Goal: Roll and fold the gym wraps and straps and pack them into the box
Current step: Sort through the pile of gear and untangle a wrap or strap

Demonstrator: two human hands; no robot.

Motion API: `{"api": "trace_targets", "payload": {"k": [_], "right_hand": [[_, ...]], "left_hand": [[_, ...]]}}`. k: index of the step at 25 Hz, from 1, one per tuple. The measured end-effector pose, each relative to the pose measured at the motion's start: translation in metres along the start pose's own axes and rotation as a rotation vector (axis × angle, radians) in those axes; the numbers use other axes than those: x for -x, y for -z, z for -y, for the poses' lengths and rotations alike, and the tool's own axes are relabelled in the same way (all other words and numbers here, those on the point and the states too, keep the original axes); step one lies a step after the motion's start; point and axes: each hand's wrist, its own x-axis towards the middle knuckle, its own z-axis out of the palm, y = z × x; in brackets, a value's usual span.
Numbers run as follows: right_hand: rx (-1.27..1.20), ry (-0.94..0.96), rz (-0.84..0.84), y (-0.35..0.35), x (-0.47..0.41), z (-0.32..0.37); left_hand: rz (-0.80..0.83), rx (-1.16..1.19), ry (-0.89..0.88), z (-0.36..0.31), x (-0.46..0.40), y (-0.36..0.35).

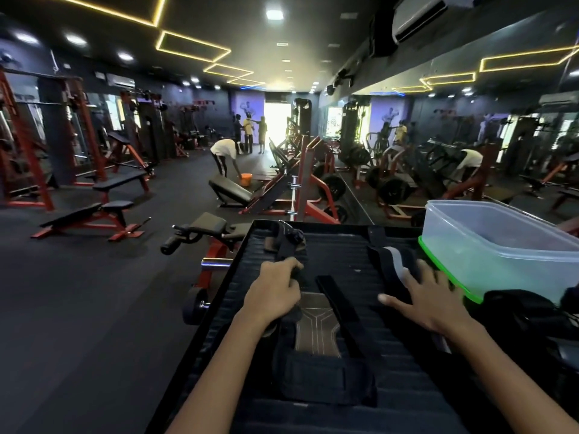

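- The left hand (pixel 275 296) curls round a black strap (pixel 289 245) that runs off toward 12 o'clock on the ribbed dark surface (pixel 341 255).
- The right hand (pixel 423 296) lies flat, fingers spread, on a black-and-grey wrap (pixel 393 261) at 2 o'clock.
- The clear box (pixel 501 245) stands at 3 o'clock, apparently holding nothing yet.
- Judged step: gathering and flattening before rolling; packing has not begun.
- Next move calls for rolling the gripped strap tightly from its end.

Open-topped box (pixel 501 242) at platform's (pixel 338 242) right edge; straps (pixel 336 308) across the middle
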Motion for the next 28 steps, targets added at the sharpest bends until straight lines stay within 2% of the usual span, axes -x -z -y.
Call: {"api": "trace_targets", "payload": {"k": [1,3,6,8,13,16,18,20,23,25,26,27,28], "right_hand": [[-0.133,0.167,-0.073,0.0,0.005,0.01],[-0.487,0.468,-0.06,0.0,0.019,0.034],[-0.726,0.645,-0.036,0.0,0.037,0.067],[-0.902,0.64,-0.016,0.0,0.046,0.078],[-1.573,0.383,0.006,-0.007,0.041,0.086],[-1.884,0.238,0.005,0.002,0.028,0.076],[-1.904,0.256,0.022,0.008,0.02,0.068],[-1.906,0.251,0.048,0.009,0.014,0.059],[-2.153,0.459,0.167,0.012,0.01,0.047],[-2.189,0.596,0.215,0.018,0.016,0.045],[-2.182,0.614,0.195,0.02,0.019,0.044],[-2.2,0.592,0.167,0.024,0.022,0.044],[-2.239,0.548,0.136,0.028,0.022,0.043]], "left_hand": [[-0.067,0.138,0.036,0.002,-0.002,0.007],[-0.187,0.463,0.098,0.004,-0.004,0.023],[-0.202,1.094,0.144,-0.004,0.002,0.042],[-0.101,1.318,0.105,-0.015,0.006,0.043],[0.226,1.337,-0.115,-0.035,0.014,0.025],[0.346,1.356,-0.14,-0.039,0.016,0.018],[0.263,1.223,-0.135,-0.035,0.015,0.015],[0.085,0.852,-0.175,-0.025,0.01,0.009],[-0.074,0.239,-0.244,-0.017,0.009,-0.001],[-0.202,-0.043,-0.175,-0.014,0.008,0.002],[-0.211,-0.108,-0.089,-0.01,0.007,0.007],[-0.154,-0.089,0.012,-0.002,0.005,0.013],[-0.031,-0.028,0.096,0.005,0.004,0.019]]}}
